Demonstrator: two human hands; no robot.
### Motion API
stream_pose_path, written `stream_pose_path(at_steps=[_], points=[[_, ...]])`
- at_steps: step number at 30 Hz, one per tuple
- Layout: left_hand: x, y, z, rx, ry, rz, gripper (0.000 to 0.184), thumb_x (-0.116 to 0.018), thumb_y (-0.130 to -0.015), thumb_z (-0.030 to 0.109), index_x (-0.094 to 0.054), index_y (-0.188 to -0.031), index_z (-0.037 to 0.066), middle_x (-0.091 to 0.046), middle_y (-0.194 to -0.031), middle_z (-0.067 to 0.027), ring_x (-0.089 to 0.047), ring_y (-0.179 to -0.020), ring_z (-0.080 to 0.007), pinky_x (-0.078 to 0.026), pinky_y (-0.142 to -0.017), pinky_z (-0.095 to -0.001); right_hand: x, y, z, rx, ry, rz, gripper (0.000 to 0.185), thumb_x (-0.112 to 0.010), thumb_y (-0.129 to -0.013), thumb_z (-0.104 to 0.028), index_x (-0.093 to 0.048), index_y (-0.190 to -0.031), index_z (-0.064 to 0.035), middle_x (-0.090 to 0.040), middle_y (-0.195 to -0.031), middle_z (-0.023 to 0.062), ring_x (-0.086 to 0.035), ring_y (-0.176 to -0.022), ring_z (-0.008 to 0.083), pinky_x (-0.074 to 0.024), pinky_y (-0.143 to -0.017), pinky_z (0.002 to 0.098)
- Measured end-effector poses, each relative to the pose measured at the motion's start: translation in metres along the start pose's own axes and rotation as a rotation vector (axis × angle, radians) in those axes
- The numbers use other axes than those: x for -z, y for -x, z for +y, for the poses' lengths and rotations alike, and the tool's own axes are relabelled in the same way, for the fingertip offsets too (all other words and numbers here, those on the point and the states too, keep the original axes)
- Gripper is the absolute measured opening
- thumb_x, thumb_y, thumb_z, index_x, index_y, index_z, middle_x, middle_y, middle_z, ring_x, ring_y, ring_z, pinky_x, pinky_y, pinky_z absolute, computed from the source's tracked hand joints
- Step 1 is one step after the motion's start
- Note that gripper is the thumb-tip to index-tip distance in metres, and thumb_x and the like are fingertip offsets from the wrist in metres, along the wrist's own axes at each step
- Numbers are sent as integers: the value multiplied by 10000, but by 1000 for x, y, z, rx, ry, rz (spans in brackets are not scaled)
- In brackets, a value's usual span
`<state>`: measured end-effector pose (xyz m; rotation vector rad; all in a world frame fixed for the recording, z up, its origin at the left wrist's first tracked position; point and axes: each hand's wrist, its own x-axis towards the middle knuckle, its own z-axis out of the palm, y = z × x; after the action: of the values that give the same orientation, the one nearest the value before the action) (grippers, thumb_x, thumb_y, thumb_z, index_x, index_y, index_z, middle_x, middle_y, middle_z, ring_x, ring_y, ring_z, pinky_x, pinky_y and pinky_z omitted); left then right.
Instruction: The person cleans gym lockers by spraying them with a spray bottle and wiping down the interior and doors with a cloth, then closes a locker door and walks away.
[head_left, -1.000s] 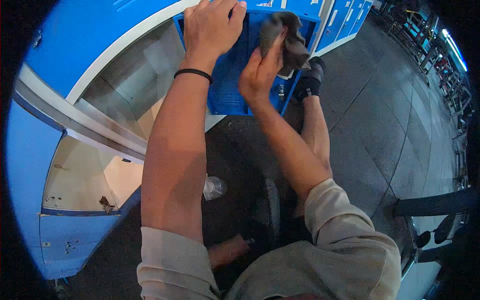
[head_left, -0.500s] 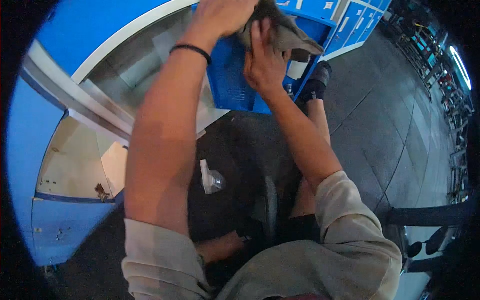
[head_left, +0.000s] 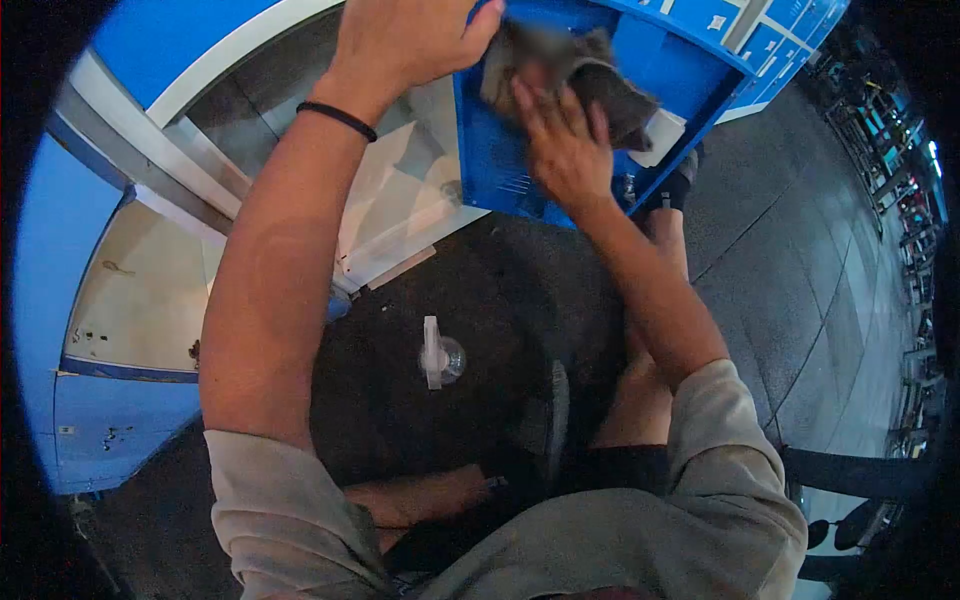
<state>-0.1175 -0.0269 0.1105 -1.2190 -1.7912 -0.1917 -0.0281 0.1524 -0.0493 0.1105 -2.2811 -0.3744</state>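
Note:
My right hand [head_left: 570, 150] presses a grey-brown cloth [head_left: 620, 100] against the inner face of a blue locker door [head_left: 500, 165]. Its fingers are long and slightly apart on the bunched cloth, and part of the cloth is blurred. At the door's left edge is my left hand [head_left: 410, 45], a black band round its wrist. Its thumb reaches over the edge; the other fingers are hidden or cut off at the top. A white piece [head_left: 658, 138] and a small metal latch [head_left: 628, 187] sit along the door's right side.
A clear spray bottle [head_left: 445, 360] with a white head stands on the dark floor between my legs. Left are a white locker frame [head_left: 190, 145] and an open lower compartment [head_left: 140, 300]. More blue lockers [head_left: 775, 50] stand at the upper right, with gym equipment [head_left: 905, 200] beyond.
My left hand has moved off the cloth to the door's left edge. My right hand remains on the cloth, which lies lower on the door. The view has shifted, showing more of the door.

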Motion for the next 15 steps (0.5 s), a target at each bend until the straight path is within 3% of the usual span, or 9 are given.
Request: stream_pose_path(at_steps=[3, 6, 9, 11, 14, 15], points=[[1, 13, -2, -89, -129, 32, 548, -558, -790, 156, -522, -1332, 87, -562, -1349, -69, -429, -1338, -200, -239, -1161, -449, -75, 57, -24, 247, -83, -292, 540, -525, -852, -242, -485, -1387, -176, -548, -1348, 72, -479, -1264, 263, -303, -1107, 475], [1, 15, -5, -70, -130, -60, 625, -552, -774, 99, -457, -1391, 110, -513, -1406, -50, -385, -1373, -177, -184, -1198, -429, -88, 85, -29, 273, -28, -487, 488, -525, -852, -242, -542, -1335, -175, -554, -1335, 115, -488, -1259, 294, -327, -1101, 461], [1, 15, -7, -75, -165, -111, 665, -587, -770, 84, -434, -1415, 126, -488, -1433, -42, -370, -1384, -167, -167, -1206, -417, -50, 36, -18, 179, -14, -192, 453, -544, -841, -258, -588, -1281, -160, -564, -1309, 151, -502, -1240, 314, -341, -1085, 467], [2, 14, -7, -57, -153, -168, 702, -636, -771, 112, -406, -1434, 133, -458, -1459, -34, -348, -1397, -160, -158, -1208, -415, -31, -6, -8, 34, -91, 100, 520, -551, -837, -247, -536, -1353, -184, -574, -1298, 132, -504, -1233, 313, -345, -1068, 470], [16, 11, -2, -38, -159, -262, 767, -703, -765, 183, -370, -1454, 144, -419, -1489, -21, -322, -1411, -154, -150, -1211, -413, 8, -49, -14, -4, 22, 271, 606, -557, -834, -236, -458, -1431, -206, -551, -1339, 112, -494, -1243, 319, -353, -1049, 460], [21, 11, 0, -37, -164, -296, 790, -724, -762, 212, -358, -1460, 147, -407, -1497, -16, -315, -1415, -153, -149, -1211, -413, 5, -44, -17, -10, 25, 169, 617, -552, -848, -233, -425, -1451, -214, -508, -1388, 98, -470, -1272, 307, -336, -1066, 459]])
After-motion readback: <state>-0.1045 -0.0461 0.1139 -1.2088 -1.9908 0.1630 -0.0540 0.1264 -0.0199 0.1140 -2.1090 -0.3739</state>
